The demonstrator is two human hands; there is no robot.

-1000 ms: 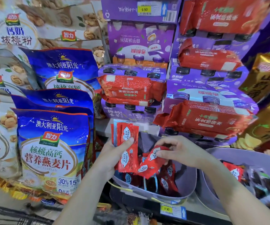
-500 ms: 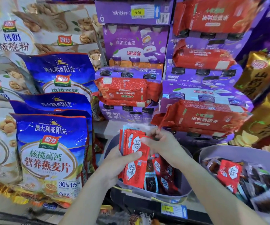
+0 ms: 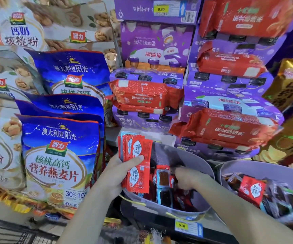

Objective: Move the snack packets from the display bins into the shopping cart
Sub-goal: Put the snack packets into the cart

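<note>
My left hand (image 3: pixel 113 175) grips a fanned stack of small red snack packets (image 3: pixel 137 155) upright over the left edge of a grey display bin (image 3: pixel 197 162). More red and dark packets (image 3: pixel 163 187) lie loose inside that bin. My right hand (image 3: pixel 188 177) is down in the bin among them with its fingers curled and blurred. Whether it holds a packet does not show. The black wire of the shopping cart (image 3: pixel 3 234) shows at the bottom left.
A second grey bin (image 3: pixel 248 167) with similar packets (image 3: pixel 252 190) stands to the right. Big blue oatmeal bags (image 3: pixel 59 159) stand close on the left. Purple drink cartons (image 3: pixel 159 43) and red rice packs (image 3: pixel 226 129) are stacked behind the bins. A 9.90 price tag (image 3: pixel 182 225) hangs below.
My right hand has left the stack in my left hand and dropped into the bin. The left hand still holds the stack in about the same place.
</note>
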